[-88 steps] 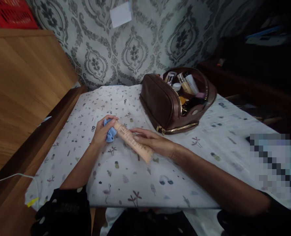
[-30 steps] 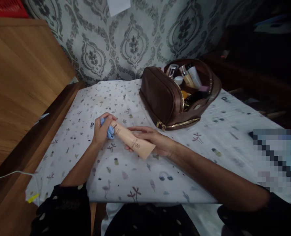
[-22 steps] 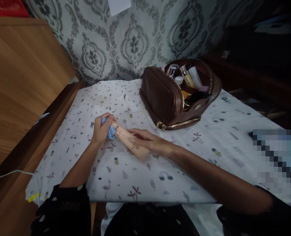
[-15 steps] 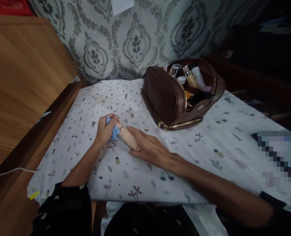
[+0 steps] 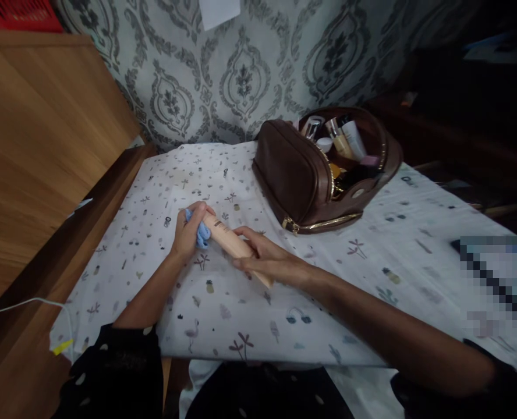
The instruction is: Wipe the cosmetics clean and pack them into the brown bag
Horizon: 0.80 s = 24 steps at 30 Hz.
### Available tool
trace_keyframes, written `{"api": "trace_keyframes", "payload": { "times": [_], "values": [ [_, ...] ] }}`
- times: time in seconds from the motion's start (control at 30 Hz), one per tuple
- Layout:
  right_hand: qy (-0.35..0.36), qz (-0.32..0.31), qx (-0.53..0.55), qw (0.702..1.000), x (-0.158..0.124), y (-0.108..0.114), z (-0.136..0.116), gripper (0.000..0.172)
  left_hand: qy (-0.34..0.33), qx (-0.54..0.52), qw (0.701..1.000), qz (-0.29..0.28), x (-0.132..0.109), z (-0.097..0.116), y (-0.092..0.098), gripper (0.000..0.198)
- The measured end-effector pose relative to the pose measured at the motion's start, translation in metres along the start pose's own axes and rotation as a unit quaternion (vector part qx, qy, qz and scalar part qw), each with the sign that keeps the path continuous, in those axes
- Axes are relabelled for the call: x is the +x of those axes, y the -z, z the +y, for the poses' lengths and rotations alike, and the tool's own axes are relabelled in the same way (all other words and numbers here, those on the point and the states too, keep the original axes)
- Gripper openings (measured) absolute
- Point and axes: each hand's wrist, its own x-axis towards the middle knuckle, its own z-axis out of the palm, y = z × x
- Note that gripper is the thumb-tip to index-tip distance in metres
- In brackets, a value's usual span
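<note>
A peach-coloured cosmetic tube (image 5: 224, 235) with small dark print lies slanted between my hands, just over the table. My left hand (image 5: 186, 234) is closed on a crumpled blue cloth (image 5: 202, 234), pressed round the tube's far left end, so that end is hidden. Thumb and fingers of my right hand (image 5: 272, 259) grip the tube nearer its lower right end, whose flat tip sticks out below the hand.
A brown makeup bag (image 5: 291, 174) stands unzipped at the back right, with several bottles and tubes inside. White patterned cloth covers the table (image 5: 258, 326). A wooden panel (image 5: 44, 139) rises on the left, where a white cable (image 5: 35, 299) runs. A blurred-out flat object (image 5: 498, 273) lies far right.
My right hand has shifted its hold, and more of the tube's lower right end now shows past it. The left hand with the cloth stays at the other end.
</note>
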Motion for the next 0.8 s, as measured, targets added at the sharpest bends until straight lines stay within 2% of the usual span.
{"api": "trace_keyframes", "payload": {
  "times": [0.17, 0.3, 0.5, 0.67, 0.8],
  "values": [
    [-0.029, -0.029, 0.113, 0.993, 0.001, -0.005, -0.001, 0.036, 0.034, -0.117, 0.993, -0.006, -0.002, 0.006, -0.006, 0.037],
    [-0.031, -0.048, 0.181, 0.982, 0.003, -0.006, 0.002, 0.043, 0.076, -0.23, 0.97, -0.016, -0.007, 0.014, -0.016, 0.042],
    [-0.031, -0.086, 0.264, 0.96, 0.006, -0.003, 0.006, 0.047, 0.145, -0.321, 0.932, -0.085, -0.016, 0.012, -0.024, 0.057],
    [-0.044, -0.039, 0.273, 0.96, 0.007, -0.006, 0.008, 0.053, 0.175, -0.347, 0.921, -0.042, -0.014, 0.005, -0.022, 0.045],
    [-0.062, 0.007, 0.218, 0.974, 0.007, -0.008, 0.011, 0.055, 0.194, -0.319, 0.928, 0.008, -0.014, 0.008, -0.026, 0.048]
  ]
}}
